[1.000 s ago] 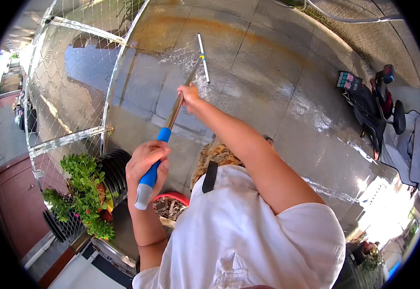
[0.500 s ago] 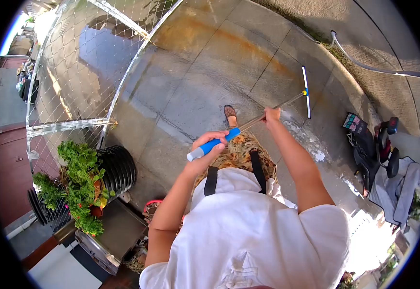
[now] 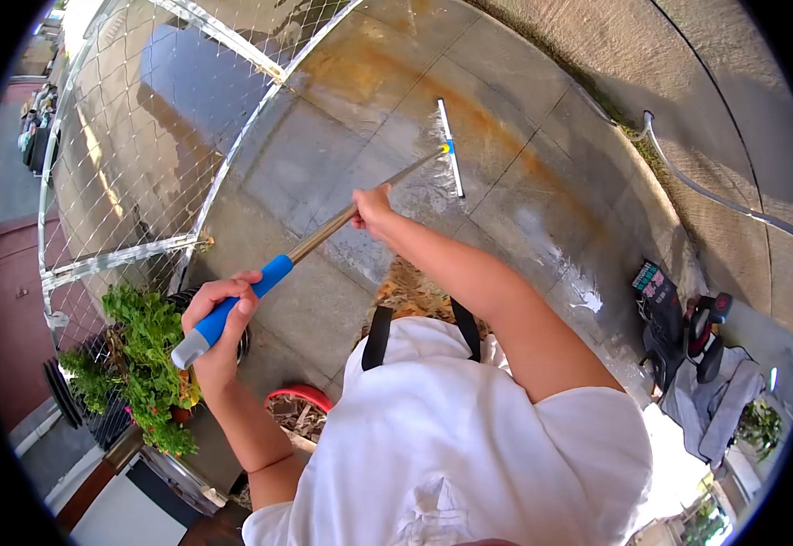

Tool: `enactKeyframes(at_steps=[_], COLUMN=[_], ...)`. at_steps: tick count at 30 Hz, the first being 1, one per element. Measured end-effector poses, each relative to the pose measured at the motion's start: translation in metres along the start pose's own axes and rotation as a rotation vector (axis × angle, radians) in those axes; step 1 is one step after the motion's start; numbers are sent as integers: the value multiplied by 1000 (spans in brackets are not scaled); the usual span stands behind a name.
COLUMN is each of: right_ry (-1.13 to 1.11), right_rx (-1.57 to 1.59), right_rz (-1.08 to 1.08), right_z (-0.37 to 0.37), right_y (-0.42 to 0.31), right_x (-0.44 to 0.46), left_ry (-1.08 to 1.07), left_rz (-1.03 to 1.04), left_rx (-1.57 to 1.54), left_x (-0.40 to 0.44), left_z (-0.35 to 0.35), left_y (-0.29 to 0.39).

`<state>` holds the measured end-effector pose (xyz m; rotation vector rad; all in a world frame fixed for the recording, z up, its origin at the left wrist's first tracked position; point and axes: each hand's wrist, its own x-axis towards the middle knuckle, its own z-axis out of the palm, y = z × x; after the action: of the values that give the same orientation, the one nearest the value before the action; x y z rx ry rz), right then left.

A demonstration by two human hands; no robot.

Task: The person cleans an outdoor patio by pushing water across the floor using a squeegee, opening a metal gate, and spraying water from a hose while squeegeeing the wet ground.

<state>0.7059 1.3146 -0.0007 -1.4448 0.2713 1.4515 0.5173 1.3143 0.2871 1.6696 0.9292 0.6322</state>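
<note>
A long-handled floor squeegee (image 3: pixel 334 226) runs from lower left to upper right in front of me. My left hand (image 3: pixel 221 314) is wrapped round its blue grip, just above the grey end cap. Farther along the metal pole, my right hand (image 3: pixel 372 207) is closed around it. The white blade (image 3: pixel 455 173), joined to the pole by a yellow and blue fitting, lies on the wet concrete floor (image 3: pixel 323 164), with water streaked along its left side.
A chain-link gate (image 3: pixel 232 164) with a white frame stands at left, leafy potted plants (image 3: pixel 146 355) below it. A red-rimmed container (image 3: pixel 310 394) holds dry leaves. At right are a grey hose (image 3: pixel 687 182) and a stroller-like seat with dark bags and grey cloth (image 3: pixel 710 400).
The squeegee blade has moved left across the floor, away from the curb. Both hands have swung left with the pole, my left hand now over the plants' edge.
</note>
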Motion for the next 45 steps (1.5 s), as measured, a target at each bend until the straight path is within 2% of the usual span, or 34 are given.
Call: enactKeyframes(at_steps=[4, 5, 7, 11, 14, 16, 19, 22, 26, 29, 31, 32, 34, 37, 40, 44, 45], right_ry=[-237, -277, -349, -262, -214, -25, 105, 125, -94, -459, -457, -378, -390, -496, -643, -762, -818], right_rx=[-180, -188, -205, -153, -208, -248, -351, -369, -394, -382, -573, -721, -912, -974, -1024, -1008, -971], right_rz=[30, 25, 8, -56, -34, -91, 69, 164, 255, 428, 368, 261, 224, 319, 432, 650, 683], right_z=[87, 101, 124, 153, 135, 119, 101, 127, 252, 331, 378, 397, 415, 428, 433, 426, 417], right_y=[-6, -3, -12, -5, -11, -13, -12, 3, 60, 120, 140, 139, 155, 187, 215, 240, 247], right_x=[54, 58, 58, 38, 49, 65, 112, 118, 104, 108, 83, 55, 27, -5, -36, -58, -55], left_ry=[141, 111, 127, 242, 176, 154, 171, 203, 392, 593, 731, 813, 947, 1087, 1231, 1266, 1250], left_rz=[23, 19, 70, 67, 21, -46, -174, -205, -236, -196, -214, -251, -258, -242, -344, -501, -488], left_rx=[149, 250, 260, 64, -84, -187, -357, -389, -298, -135, -57, -20, 12, 85, 202, 367, 400], left_x=[-1, 1, 5, 3, 18, 34, 67, 80, 64, 28, 0, -16, -42, -73, -89, -85, -78], left_z=[-8, -6, -17, -62, -100, -110, -113, -154, -258, -308, -318, -319, -314, -303, -281, -242, -233], left_y=[-3, 2, -9, -15, -43, -87, -131, -144, -120, -100, -88, -86, -79, -57, -31, -6, -4])
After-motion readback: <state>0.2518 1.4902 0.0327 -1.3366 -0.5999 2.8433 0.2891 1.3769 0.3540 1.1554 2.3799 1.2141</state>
